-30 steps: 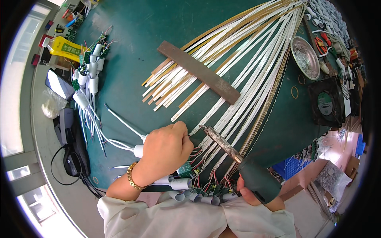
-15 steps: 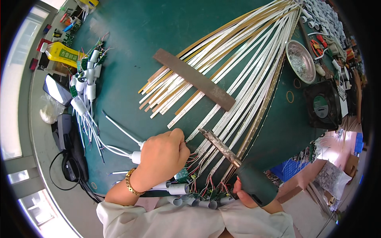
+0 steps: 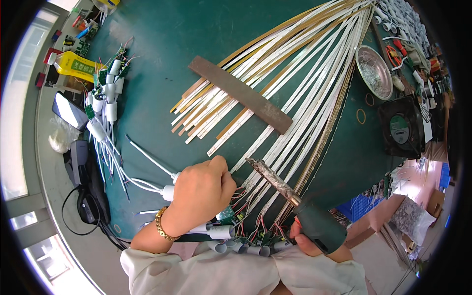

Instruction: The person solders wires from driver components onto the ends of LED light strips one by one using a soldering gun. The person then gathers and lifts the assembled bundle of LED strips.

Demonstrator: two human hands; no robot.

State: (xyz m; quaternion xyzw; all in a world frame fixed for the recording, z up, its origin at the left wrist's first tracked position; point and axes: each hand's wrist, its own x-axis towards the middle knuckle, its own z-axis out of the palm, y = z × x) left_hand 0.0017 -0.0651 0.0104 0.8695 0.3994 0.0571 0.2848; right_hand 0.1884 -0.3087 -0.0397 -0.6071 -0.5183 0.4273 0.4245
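Observation:
My left hand (image 3: 202,191) is closed, knuckles up, at the lower end of one white LED strip (image 3: 253,150). Its fingertips are hidden, so what they pinch cannot be made out. A gold bracelet circles that wrist. In my right hand (image 3: 306,242) is a soldering iron (image 3: 322,227) with a dark green handle, its scorched metal tip pointing up and left, close to the strip end by my left fingers. Thin red and dark wires join other strips to small green circuit boards (image 3: 226,214) and white tubular housings (image 3: 221,232) along the near table edge.
A brown flat bar (image 3: 241,94) lies across the fanned strips. On the left are white-cabled lamp parts (image 3: 110,91), a yellow bottle (image 3: 76,66) and a phone (image 3: 69,112). A metal dish (image 3: 374,73) and a black fan (image 3: 400,127) stand on the right.
Very little differs. The table scene has shifted slightly in the picture, while both hands and the soldering iron keep nearly the same positions.

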